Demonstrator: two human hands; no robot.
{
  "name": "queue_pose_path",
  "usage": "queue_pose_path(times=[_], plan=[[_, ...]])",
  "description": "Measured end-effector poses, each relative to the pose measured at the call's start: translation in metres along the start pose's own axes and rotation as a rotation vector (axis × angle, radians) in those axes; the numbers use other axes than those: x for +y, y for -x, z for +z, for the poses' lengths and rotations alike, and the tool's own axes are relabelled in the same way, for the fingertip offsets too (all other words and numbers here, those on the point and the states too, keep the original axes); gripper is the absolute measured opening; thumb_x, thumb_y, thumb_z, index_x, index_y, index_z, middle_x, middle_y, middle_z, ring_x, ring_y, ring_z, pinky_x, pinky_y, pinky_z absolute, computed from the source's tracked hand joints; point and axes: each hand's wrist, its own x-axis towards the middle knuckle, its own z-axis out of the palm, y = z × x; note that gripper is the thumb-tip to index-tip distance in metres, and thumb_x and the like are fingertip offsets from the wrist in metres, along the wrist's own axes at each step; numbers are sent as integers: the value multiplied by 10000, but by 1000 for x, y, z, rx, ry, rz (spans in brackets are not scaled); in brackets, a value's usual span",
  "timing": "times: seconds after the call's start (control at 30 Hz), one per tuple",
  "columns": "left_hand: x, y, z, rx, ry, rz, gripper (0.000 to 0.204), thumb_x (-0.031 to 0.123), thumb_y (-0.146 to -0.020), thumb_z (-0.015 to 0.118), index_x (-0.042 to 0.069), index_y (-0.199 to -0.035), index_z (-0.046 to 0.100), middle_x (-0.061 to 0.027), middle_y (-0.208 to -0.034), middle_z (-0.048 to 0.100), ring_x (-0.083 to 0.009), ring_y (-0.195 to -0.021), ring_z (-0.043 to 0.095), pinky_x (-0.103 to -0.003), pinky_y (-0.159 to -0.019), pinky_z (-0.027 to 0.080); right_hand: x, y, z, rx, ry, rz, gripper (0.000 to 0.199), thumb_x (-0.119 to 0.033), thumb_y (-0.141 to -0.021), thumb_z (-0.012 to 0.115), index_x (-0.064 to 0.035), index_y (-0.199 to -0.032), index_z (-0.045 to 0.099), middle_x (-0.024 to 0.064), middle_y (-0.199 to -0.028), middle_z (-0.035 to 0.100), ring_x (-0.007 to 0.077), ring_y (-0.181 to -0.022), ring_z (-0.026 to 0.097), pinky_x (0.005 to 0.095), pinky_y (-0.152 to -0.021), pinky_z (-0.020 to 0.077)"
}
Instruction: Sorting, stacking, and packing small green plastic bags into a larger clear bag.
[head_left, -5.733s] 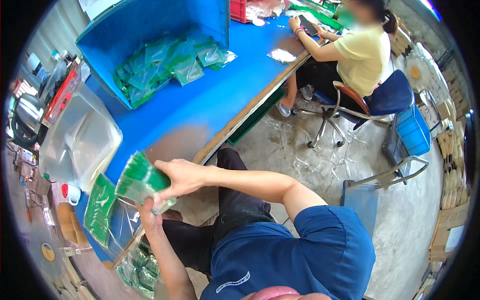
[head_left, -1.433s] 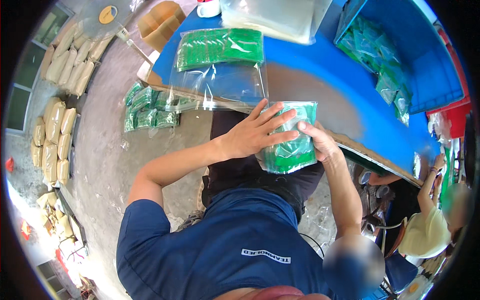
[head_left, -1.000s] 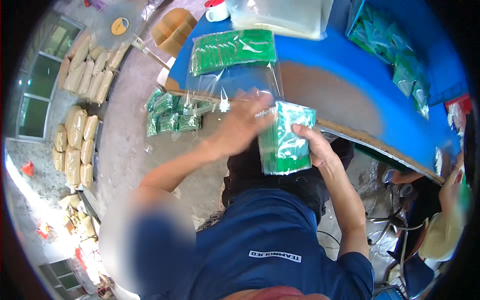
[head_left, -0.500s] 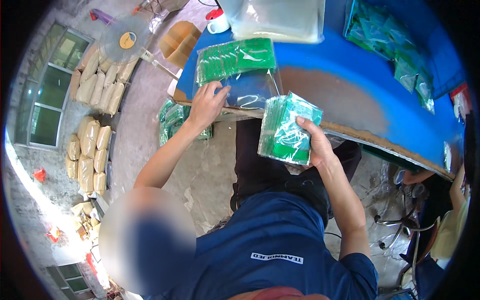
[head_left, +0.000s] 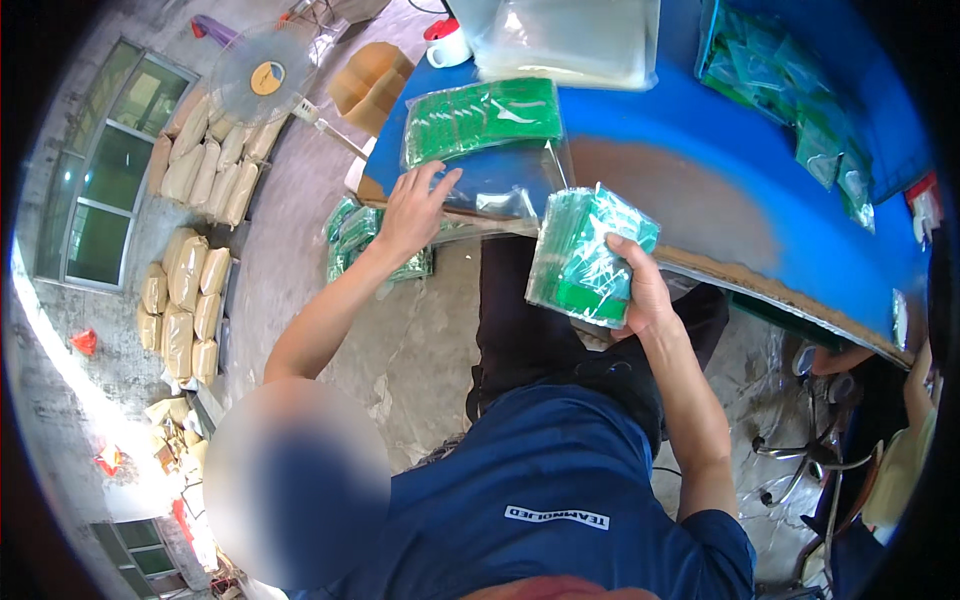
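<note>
Left hand point(head_left: 413, 210): since a second ago, moved from beside the packet stack point(head_left: 588, 250) to the near-left edge of the clear bag point(head_left: 515, 182); fingers loosely curled, pinching film or not I cannot tell.
Right hand point(head_left: 645, 297): clasping the packet stack, just right of the bag (fingers mostly hidden beneath).
Bagged packets point(head_left: 500, 115): in the bag's far part, outlines blurred by glare.
Blue bin point(head_left: 890, 115): right of the bag, cut off above.

A red-topped white mug point(head_left: 447, 48) is standing near a brown carton point(head_left: 370, 88); a fan point(head_left: 267, 78) is standing near tan sacks point(head_left: 183, 172).
</note>
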Motion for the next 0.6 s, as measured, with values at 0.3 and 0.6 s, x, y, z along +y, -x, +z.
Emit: queue_pose_path(times=[0.3,0.6], plan=[[9,-27,5,308,161,-25,204,84,-775,768,68,-974,725,-69,-845,547,-241,-756,590,-372,-662,498,6,-3,4,13,86,-99,548,-220,-850,733,-8,-1301,507,100,-1183,617,219,-1088,613,376,-929,515],[37,-54,-10,402,307,-88,204,54,-817,746,77,-1019,740,-66,-805,568,-232,-681,594,-353,-605,477,-9,1,37,15,270,-314,473,-209,-857,722,20,-1241,567,107,-1130,660,191,-1010,642,344,-866,526]])
